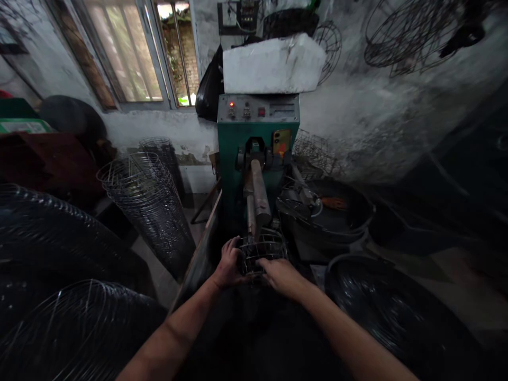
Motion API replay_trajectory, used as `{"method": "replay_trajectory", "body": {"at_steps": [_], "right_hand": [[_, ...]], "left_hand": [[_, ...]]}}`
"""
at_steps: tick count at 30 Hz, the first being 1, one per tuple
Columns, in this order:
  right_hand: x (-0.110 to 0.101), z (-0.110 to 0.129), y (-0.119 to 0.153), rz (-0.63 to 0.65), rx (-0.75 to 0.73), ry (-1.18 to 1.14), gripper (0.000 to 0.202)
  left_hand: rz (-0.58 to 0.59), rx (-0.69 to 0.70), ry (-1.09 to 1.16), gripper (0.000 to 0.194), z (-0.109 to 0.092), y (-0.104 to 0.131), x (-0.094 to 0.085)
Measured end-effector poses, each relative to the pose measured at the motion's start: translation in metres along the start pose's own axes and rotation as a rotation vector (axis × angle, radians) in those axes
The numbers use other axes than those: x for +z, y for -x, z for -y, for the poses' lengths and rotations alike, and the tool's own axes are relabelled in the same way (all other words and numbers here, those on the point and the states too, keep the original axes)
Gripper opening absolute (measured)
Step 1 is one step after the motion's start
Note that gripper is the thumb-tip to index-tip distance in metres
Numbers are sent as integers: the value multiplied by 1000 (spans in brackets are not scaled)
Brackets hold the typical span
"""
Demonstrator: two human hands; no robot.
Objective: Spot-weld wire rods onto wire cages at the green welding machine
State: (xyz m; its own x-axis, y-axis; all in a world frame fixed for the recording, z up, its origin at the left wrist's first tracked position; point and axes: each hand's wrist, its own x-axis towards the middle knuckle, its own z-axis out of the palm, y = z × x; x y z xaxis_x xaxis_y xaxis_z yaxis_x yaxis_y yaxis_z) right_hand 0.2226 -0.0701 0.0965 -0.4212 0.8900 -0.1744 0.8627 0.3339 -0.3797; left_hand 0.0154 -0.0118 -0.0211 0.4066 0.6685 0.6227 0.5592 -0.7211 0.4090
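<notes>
A round wire basket (pixel 270 246) sits below the arms of a green machine (pixel 230 143), at the centre of the view. My left hand (pixel 230 264) grips its left side, fingers curled round the wires. On the near rim, my right hand (pixel 278 272) closes its thumb and fingers on the wire. Just above the basket, a thick metal arm (pixel 261 198) of the machine slopes down toward it, with its lower end close to the wires. A red light glows on the machine's panel (pixel 260 109).
Tall stacks of wire frames (pixel 153 211) stand at the left. To the right are a black basin (pixel 337 227) and a large round container (pixel 381 296) with shiny wire pieces. A white foam block (pixel 273 66) lies on the machine, and a phone (pixel 281 142) is on its front.
</notes>
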Motion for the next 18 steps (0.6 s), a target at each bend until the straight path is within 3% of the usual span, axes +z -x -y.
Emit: {"method": "replay_trajectory", "body": {"at_steps": [8,18], "right_hand": [[-3,-3,-6,27,-25,160,34],[-7,8,-5,-5,2,175,31]], "left_hand": [[-59,41,49,74,3,-5,3],[14,-30,94,65,-2,-14,-10]]}}
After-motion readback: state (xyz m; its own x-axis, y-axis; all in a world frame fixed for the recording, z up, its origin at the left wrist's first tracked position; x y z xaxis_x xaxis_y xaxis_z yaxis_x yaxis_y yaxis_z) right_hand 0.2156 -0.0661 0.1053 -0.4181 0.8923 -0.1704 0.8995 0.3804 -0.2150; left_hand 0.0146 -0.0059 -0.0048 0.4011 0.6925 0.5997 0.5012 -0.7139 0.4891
